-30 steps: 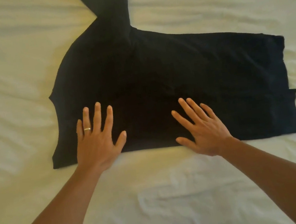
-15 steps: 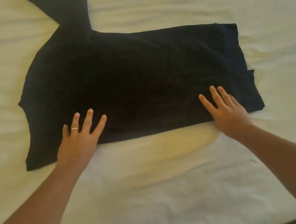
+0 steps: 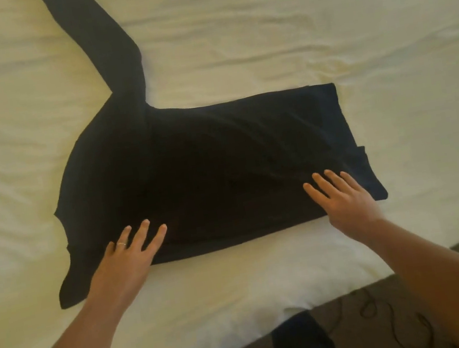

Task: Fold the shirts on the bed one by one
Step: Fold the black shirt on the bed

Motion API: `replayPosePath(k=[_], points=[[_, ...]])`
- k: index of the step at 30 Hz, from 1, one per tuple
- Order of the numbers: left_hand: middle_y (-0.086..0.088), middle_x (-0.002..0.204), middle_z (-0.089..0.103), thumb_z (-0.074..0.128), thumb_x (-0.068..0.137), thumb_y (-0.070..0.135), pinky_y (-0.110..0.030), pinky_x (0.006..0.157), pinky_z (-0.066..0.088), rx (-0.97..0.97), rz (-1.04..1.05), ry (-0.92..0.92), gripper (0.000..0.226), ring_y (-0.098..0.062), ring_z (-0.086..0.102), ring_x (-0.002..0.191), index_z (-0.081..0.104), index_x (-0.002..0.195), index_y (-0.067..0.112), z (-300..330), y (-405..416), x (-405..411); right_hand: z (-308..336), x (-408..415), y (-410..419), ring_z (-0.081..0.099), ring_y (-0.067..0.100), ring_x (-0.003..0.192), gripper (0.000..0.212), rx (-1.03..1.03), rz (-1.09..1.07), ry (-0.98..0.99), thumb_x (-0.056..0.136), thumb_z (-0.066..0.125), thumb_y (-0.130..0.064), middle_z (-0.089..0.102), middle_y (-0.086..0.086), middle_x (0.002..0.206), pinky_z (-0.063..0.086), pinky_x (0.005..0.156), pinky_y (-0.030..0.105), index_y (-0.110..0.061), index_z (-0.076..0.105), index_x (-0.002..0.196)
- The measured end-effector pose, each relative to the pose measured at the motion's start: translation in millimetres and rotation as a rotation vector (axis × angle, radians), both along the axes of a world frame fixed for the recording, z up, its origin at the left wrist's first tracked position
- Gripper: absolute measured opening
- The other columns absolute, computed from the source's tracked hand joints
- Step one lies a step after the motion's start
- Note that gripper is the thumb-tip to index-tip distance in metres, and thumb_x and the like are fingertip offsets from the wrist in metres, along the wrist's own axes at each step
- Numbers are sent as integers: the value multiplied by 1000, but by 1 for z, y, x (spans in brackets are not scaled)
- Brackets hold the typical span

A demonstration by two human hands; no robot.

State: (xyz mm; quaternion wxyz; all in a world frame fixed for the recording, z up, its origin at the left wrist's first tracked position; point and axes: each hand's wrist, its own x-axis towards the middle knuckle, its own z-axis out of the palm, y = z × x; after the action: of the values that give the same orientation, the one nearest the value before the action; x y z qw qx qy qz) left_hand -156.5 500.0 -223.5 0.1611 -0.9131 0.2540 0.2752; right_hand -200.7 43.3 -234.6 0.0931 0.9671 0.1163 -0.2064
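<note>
Black shirt [image 3: 215,170] flat on bed [image 3: 319,26], already folded lengthwise; long axis runs left-right across view, hem end right, shoulder end left. 1 sleeve [image 3: 104,43] sticks out away from person, up-left, unfolded. Both grips flat, fingers straight, pressing near folded edge, holding nothing: left hand [image 3: 125,261] by shoulder end, right hand [image 3: 342,201] by hem end. Sleeve lies beyond and slightly right of left hand, so left is nearer. Likely next: fold sleeve in over body.
</note>
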Motion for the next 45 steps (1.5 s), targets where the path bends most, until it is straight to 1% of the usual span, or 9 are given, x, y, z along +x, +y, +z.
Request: replayPosePath(k=[6, 14, 18, 22, 26, 29, 39, 42, 45], points=[[-25, 164, 22, 74, 79, 6, -67, 106, 37, 27, 34, -56, 98, -49, 31, 146, 22, 161, 22, -20, -21, -38, -12, -25, -6, 19, 45, 150, 80, -69, -135, -66, 82, 68, -10, 22, 23, 163, 23, 118, 61, -13, 36, 155], [-11, 171, 3, 51, 91, -5, -38, 91, 56, -72, 48, 22, 95, -38, 17, 154, 1, 161, 34, -12, -49, -34, 7, -31, -25, 6, 39, 154, 86, -93, -185, 152, 97, 60, -18, -2, 14, 168, 26, 121, 48, -21, 3, 161], [2, 170, -12, 43, 100, 25, -29, 95, 51, -42, 66, 166, 82, -27, 3, 157, -9, 160, 42, 1, -49, -20, 13, -16, -21, -12, 32, 154, 91, -17, -279, 409, 97, 55, -20, -20, 2, 167, 17, 124, 50, -31, -10, 160], [1, 165, 24, 38, 98, 54, -38, 110, 41, -89, 81, 199, 64, -23, 33, 147, 23, 158, 41, 10, -58, 5, 25, 21, -22, 15, 32, 152, 70, 41, -349, 525, 96, 50, -37, 10, -1, 167, 30, 118, 49, -35, 21, 159], [7, 124, 50, 42, 98, 56, -35, 91, 49, -166, 104, 169, 45, -13, 56, 108, 52, 135, 31, 12, -79, 55, 35, 81, -20, 60, 29, 102, 32, 62, -352, 407, 97, 46, -40, 63, 7, 118, 42, 80, 35, -25, 67, 116], [7, 116, 52, 49, 99, 48, -37, 87, 52, -240, 134, 109, 35, -13, 58, 103, 57, 126, 28, 9, -94, 100, 28, 123, -20, 60, 28, 91, 27, 115, -367, 279, 99, 45, -33, 65, 7, 109, 43, 75, 35, -20, 64, 112], [-9, 135, 52, 61, 94, 37, -52, 95, 48, -253, 115, -205, 49, -35, 53, 121, 51, 139, 20, -18, -127, 233, -8, 233, -60, 44, 35, 129, 54, 125, -301, 49, 94, 59, -16, 43, 12, 145, 44, 99, 50, -18, 42, 146], [-7, 138, 53, 63, 93, 39, -53, 102, 41, -130, 64, -149, 48, -32, 50, 127, 50, 137, 25, -28, -133, 252, -18, 247, -74, 46, 33, 123, 41, 38, -278, 54, 93, 62, -19, 52, 10, 132, 42, 98, 48, -19, 51, 132], [-5, 118, 59, 66, 90, 31, -51, 95, 37, -77, 37, -249, 25, -30, 54, 110, 61, 113, 23, -35, -131, 263, -18, 262, -89, 44, 31, 118, 31, -56, -295, 5, 88, 66, -22, 55, 7, 120, 40, 95, 47, -18, 58, 118]])
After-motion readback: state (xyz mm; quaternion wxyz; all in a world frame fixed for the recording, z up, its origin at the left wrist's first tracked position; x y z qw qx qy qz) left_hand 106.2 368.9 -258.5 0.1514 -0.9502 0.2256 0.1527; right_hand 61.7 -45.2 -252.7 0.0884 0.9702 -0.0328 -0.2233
